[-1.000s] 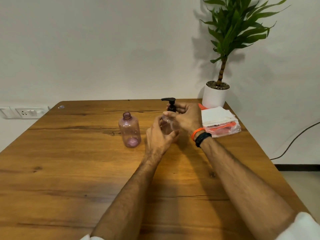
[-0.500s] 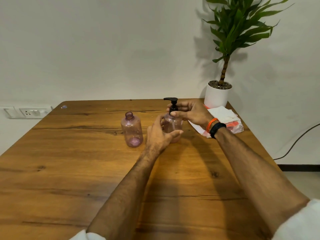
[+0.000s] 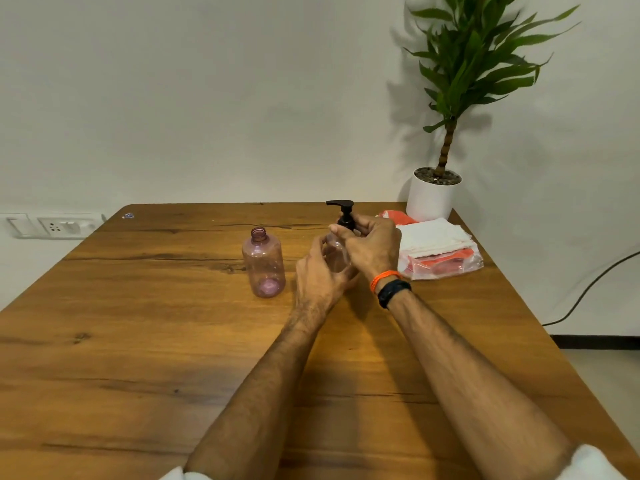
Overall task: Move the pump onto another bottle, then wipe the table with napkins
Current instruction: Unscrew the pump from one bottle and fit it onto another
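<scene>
Pump (image 3: 343, 213) sits on the right pink bottle (image 3: 335, 255), collar pinched by right hand (image 3: 372, 249), likely to unscrew. Left hand (image 3: 320, 275) wraps the body to brace it. Open bottle (image 3: 263, 263) waits just left. Napkins (image 3: 433, 237) untouched, far right.

- The table (image 3: 138, 341) under my arms is wood with dark grain lines and small knots; its finish has a soft shine.
- The open bottle (image 3: 264, 265) looks like clear pink plastic, smooth and a little glossy.
- The pump (image 3: 343, 213) is black plastic, nearly matt.
- The napkins (image 3: 434, 237) are white paper with a soft, slightly rough face.
- Below them lies a thin transparent plastic bag (image 3: 450, 266), shiny and wrinkled.
- The plant pot (image 3: 431, 199) is white, smooth and matt.
</scene>
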The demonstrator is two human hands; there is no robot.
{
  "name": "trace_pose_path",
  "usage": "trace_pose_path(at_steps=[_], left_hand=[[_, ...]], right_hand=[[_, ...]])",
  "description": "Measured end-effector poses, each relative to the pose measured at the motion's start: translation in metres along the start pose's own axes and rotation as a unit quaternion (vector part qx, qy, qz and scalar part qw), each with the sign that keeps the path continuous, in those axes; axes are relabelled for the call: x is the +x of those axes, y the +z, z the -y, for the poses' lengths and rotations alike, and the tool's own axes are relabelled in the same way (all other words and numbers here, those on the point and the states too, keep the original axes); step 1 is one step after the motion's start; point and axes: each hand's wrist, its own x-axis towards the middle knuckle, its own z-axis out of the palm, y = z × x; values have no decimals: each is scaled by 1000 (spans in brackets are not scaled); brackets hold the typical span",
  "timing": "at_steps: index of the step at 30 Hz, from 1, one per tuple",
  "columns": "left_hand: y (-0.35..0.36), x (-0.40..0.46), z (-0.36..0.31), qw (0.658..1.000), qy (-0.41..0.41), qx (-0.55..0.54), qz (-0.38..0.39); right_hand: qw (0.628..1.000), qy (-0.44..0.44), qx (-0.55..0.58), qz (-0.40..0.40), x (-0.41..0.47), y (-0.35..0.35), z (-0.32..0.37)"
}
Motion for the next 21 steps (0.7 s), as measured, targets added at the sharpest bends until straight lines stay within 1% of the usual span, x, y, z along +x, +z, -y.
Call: trace_pose_path(at_steps=[2, 7, 10, 11, 13, 15, 17, 19, 21], left_hand=[[-2, 1, -1, 1000, -11, -6, 10], [-8, -1, -4, 999, -28, -23, 38], [-15, -3, -5, 996, -43, -44, 66], [-17, -3, -5, 994, -51, -49, 79], [-22, -5, -5, 989, -81, -78, 96], [-25, -10, -6, 981, -112, -129, 95], [-28, -16, -6, 977, -123, -153, 88], [-27, -23, -5, 977, -119, -153, 86], [-25, -27, -4, 976, -121, -159, 83]], right_hand=[[1000, 1, 0, 16, 0, -4, 1], [991, 26, 53, 123, 4, -26, 10], [983, 22, 88, 162, 2, -39, 11], [982, 21, 99, 162, 0, -42, 10], [986, 27, 98, 133, -4, -45, 4], [994, 38, 58, 81, -11, -43, -4], [998, 52, 7, 40, -19, -40, -12], [996, 75, -25, 35, -27, -37, -19], [993, 101, -37, 54, -34, -34, -23]])
